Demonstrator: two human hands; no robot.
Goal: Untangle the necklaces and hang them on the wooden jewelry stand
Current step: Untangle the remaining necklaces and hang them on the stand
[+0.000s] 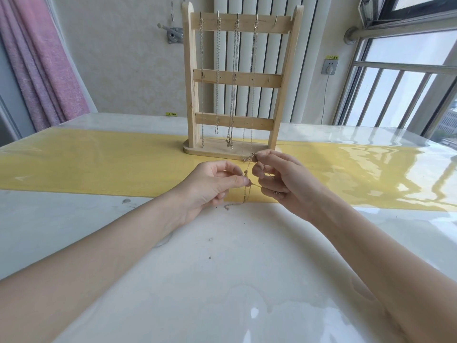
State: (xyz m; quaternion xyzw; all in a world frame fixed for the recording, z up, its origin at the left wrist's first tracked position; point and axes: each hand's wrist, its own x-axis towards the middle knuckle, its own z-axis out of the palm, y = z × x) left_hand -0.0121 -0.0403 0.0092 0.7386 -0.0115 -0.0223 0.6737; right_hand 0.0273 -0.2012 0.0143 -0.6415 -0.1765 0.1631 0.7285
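Presently, head view, sole entry: a fine gold necklace (248,180) is held in the air above the table (222,268), just short of the base of the wooden jewelry stand (233,78), which rises at twelve o'clock from the hands. The left hand (210,185), at nine o'clock of the chain, pinches a strand between thumb and forefinger, the other fingers curled under; the right hand (277,177), at three o'clock, pinches the pendant end at its fingertips, with further chain looped among the lower fingers. Appearance of item: thin, pale gold, crossing itself between the hands, one loose tail trailing down to the table at six o'clock; whether a true knot remains cannot be told. Four necklaces (235,82) hang from the top rail's hooks; the hook (276,21) at the two o'clock corner stands bare. Handling judgement: the crossing is best eased apart with slack kept in the chain, never pulled taut, lest it tighten; once free, the loop likely belongs on the bare hook.
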